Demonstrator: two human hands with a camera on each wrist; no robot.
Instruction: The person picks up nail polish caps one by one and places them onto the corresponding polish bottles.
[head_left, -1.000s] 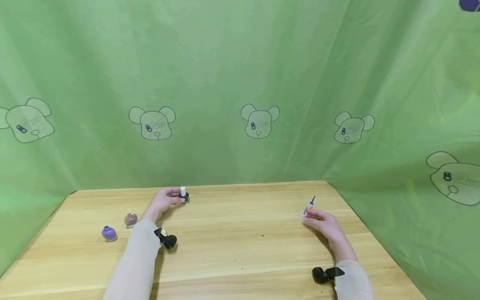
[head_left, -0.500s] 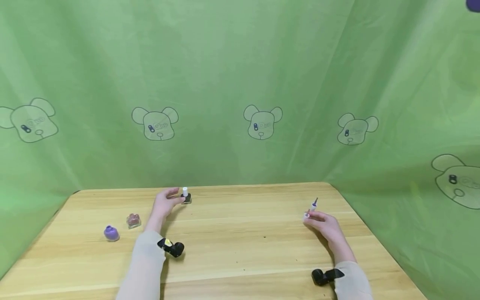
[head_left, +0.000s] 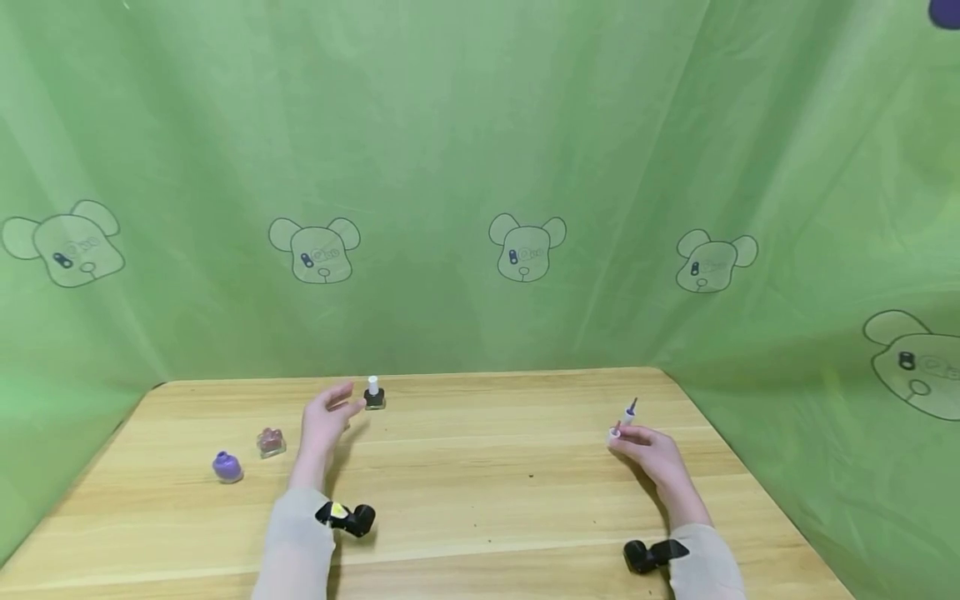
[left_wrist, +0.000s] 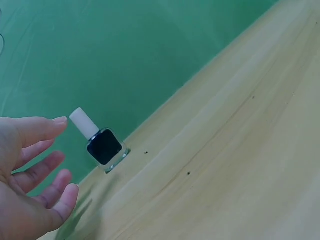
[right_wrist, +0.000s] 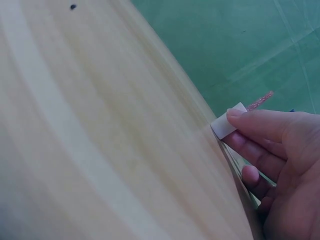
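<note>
Black bottle (left_wrist: 104,146) stands upright on the table (head_left: 465,467), white top (left_wrist: 84,124) up, near the empty, spread left hand (head_left: 322,423), while we note the right hand (head_left: 654,456) pinching a white brush cap (right_wrist: 228,123), partly covering it.

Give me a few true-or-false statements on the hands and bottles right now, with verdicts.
1. The right hand pinches a white cap with a pink brush. True.
2. The left hand holds nothing. True.
3. The dark bottle lies on its side. False: it stands upright.
4. The purple bottle has an uncapped neck. True.
5. In the head view, the pink bottle is left of the purple bottle. False: it is to the right.
</note>
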